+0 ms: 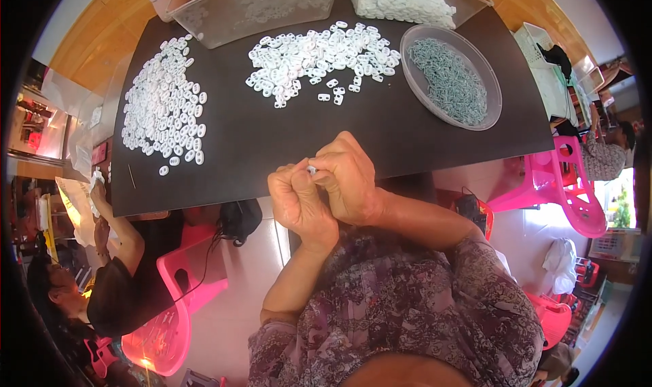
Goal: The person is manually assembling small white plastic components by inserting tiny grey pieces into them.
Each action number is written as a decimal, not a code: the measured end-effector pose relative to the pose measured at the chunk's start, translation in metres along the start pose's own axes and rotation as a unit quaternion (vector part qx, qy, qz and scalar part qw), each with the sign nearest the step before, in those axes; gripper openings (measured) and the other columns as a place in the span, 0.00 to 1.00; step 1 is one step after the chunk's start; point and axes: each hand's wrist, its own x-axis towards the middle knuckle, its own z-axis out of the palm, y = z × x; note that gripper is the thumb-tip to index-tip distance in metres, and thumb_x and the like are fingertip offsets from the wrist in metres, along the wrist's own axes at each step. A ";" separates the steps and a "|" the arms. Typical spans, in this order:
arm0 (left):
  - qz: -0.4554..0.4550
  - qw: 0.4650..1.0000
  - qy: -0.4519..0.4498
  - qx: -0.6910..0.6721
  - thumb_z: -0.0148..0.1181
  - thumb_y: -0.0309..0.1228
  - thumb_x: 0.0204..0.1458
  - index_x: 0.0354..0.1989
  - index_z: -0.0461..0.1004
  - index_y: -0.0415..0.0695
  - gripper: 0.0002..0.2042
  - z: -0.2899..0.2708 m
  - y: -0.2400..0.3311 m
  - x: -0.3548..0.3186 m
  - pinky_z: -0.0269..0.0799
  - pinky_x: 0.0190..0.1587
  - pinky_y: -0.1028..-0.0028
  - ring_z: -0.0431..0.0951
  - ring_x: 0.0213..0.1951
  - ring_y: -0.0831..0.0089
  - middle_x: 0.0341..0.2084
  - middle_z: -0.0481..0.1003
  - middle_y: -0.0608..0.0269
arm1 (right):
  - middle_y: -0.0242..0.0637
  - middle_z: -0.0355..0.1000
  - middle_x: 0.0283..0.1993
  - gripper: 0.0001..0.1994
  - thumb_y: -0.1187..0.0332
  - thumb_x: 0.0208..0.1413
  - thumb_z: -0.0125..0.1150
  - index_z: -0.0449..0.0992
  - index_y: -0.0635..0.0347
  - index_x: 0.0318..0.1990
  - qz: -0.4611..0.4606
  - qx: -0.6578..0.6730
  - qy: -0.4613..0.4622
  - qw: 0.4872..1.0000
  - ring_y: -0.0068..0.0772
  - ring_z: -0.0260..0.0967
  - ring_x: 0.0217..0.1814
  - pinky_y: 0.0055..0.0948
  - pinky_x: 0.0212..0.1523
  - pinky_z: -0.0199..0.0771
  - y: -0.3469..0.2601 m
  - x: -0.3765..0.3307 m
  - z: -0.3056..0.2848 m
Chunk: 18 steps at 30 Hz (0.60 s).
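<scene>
My left hand (299, 200) and my right hand (348, 176) meet just off the near edge of the dark table, fingertips pinched together. Between them shows a bit of a small white plastic piece (312, 170); most of it is hidden by the fingers. Beyond my hands lies a heap of white rectangular two-holed plastic pieces (319, 54), a few of them loose at its near side. On the left spreads a pile of white oval plastic pieces (163, 105). To the right, a round clear tub (494, 98) holds many small grey-green metal screws or pins (448, 81).
Along the far edge stand a clear plastic bin (210, 30) and another holding white pieces (401, 3). A thin stick (132, 176) lies on the table (238, 149) at left. Pink chairs (170, 319) stand on both sides; a person (112, 285) works at the left.
</scene>
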 end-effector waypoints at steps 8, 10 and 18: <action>-0.094 0.995 -0.003 0.008 0.46 0.29 0.60 0.42 0.68 0.36 0.10 0.000 -0.001 0.006 0.64 0.36 0.81 0.67 0.33 0.82 0.31 0.70 0.66 | 0.38 0.66 0.29 0.12 0.78 0.43 0.60 0.67 0.61 0.37 0.089 0.009 -0.016 0.996 0.39 0.62 0.29 0.34 0.29 0.63 0.001 0.006 -0.007; -0.112 0.993 -0.033 0.022 0.47 0.31 0.59 0.48 0.67 0.36 0.13 -0.003 0.001 0.013 0.65 0.31 0.84 0.68 0.28 0.84 0.31 0.72 0.66 | 0.38 0.68 0.30 0.06 0.76 0.45 0.60 0.71 0.62 0.32 0.180 0.033 -0.037 0.982 0.39 0.65 0.32 0.34 0.32 0.66 0.008 0.004 -0.014; -0.117 0.985 -0.083 0.099 0.52 0.26 0.55 0.46 0.70 0.37 0.12 -0.003 -0.006 0.027 0.65 0.28 0.82 0.69 0.27 0.82 0.29 0.72 0.65 | 0.36 0.72 0.31 0.09 0.69 0.50 0.57 0.75 0.65 0.37 0.178 -0.227 0.049 0.956 0.23 0.67 0.33 0.24 0.36 0.68 0.099 0.105 -0.113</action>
